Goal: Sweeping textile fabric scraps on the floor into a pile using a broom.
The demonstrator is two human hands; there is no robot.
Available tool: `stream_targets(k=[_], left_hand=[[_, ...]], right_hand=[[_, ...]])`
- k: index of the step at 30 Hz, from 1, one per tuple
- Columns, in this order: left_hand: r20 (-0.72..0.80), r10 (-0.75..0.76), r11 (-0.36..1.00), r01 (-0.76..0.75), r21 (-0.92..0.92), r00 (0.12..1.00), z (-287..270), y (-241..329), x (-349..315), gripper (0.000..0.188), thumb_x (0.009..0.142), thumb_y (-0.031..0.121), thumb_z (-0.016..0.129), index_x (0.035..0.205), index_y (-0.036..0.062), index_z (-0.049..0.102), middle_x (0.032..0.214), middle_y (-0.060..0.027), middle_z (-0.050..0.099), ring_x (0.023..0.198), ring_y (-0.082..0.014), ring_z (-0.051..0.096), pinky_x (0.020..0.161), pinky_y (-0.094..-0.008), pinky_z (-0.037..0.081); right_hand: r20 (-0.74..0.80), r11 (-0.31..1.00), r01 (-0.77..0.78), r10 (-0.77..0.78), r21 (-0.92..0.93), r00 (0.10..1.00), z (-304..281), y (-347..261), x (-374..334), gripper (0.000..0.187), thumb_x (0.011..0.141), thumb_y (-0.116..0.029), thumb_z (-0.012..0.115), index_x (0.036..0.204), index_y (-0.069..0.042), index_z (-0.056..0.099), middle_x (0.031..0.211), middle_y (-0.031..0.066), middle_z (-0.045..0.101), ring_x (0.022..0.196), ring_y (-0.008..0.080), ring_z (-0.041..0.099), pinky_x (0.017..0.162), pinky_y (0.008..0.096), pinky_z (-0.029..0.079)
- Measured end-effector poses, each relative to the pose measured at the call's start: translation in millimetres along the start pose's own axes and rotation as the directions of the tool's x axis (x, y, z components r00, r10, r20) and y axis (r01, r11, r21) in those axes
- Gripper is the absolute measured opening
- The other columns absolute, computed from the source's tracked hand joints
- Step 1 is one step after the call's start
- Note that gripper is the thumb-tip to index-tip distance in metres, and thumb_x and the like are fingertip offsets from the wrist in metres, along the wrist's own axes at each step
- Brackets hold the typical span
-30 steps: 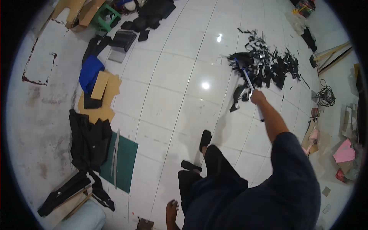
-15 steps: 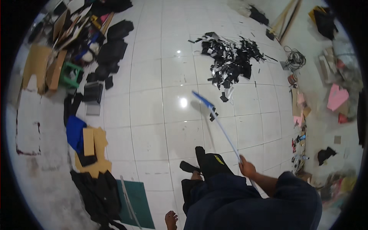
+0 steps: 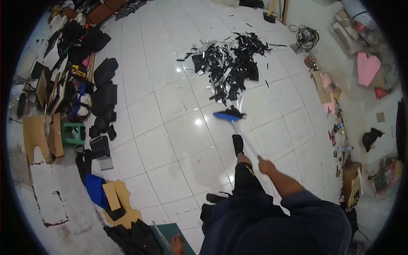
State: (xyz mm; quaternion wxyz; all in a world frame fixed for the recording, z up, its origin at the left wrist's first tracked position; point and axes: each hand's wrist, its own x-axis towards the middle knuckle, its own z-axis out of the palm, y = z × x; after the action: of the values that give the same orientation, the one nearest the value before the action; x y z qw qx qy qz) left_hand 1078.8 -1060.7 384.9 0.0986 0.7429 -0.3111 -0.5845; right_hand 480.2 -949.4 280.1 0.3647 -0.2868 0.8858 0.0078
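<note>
1. Floor of glossy white square tiles: short, low strokes should suit it, lest light strips skitter.
2. Loose heap of thin black and silvery strips, on the tiles straight ahead, stray bits around it.
3. Blue-headed broom with a slim pale handle, at the heap's near edge; best kept flat to the tiles.
4. Right hand: grip closed round the handle.
5. Left hand: I cannot tell its grip.

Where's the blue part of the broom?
In the head view, the blue broom head is just right of the middle, close below the pile of black and silvery scraps; its pale handle slants down to the right hand.
</note>
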Motion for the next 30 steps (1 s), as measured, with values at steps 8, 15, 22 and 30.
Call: stream_targets(k=[8,15,22,30], left_hand=[[-0.002,-0.321,0.938,0.319,0.138,0.947,156,52,-90,0.043,0.084,0.033,0.049,0.116,0.0042,0.045,0.104,-0.0116,0.053,0.089,-0.0246,0.055,0.070,-0.0375,0.045],[-0.073,-0.372,0.917,0.378,0.123,0.925,268,111,-115,0.028,0.083,0.027,0.048,0.100,0.0044,0.049,0.087,-0.0078,0.053,0.074,-0.0196,0.054,0.059,-0.0323,0.044],[-0.112,-0.258,0.966,0.257,-0.019,0.960,281,156,-72,0.025,0.082,0.022,0.052,0.101,0.0050,0.048,0.080,-0.0027,0.052,0.069,-0.0124,0.051,0.055,-0.0250,0.040],[-0.105,-0.121,0.991,0.125,0.037,0.987,305,187,-59,0.039,0.082,0.025,0.053,0.111,0.0014,0.045,0.088,-0.0058,0.054,0.076,-0.0157,0.054,0.062,-0.0279,0.043]], right_hand=[[-0.194,0.953,0.059,-0.121,-0.296,0.974,-294,-70,330,0.039,0.084,-0.019,0.034,0.121,-0.014,0.041,0.097,0.0154,0.059,0.089,0.0309,0.057,0.074,0.0412,0.047],[-0.314,0.963,0.270,-0.256,-0.001,0.914,-281,13,345,0.050,0.081,-0.024,0.045,0.129,-0.016,0.031,0.094,0.0249,0.057,0.085,0.0409,0.055,0.077,0.0469,0.044],[-0.082,0.972,0.120,-0.105,0.202,0.991,-282,36,211,0.049,0.082,-0.024,0.044,0.129,-0.018,0.030,0.077,0.0260,0.058,0.073,0.0406,0.057,0.069,0.0482,0.045],[0.117,0.977,0.110,-0.133,0.180,0.984,-299,12,135,0.051,0.082,-0.021,0.044,0.129,-0.008,0.029,0.087,0.0287,0.057,0.083,0.0426,0.055,0.079,0.0453,0.043]])
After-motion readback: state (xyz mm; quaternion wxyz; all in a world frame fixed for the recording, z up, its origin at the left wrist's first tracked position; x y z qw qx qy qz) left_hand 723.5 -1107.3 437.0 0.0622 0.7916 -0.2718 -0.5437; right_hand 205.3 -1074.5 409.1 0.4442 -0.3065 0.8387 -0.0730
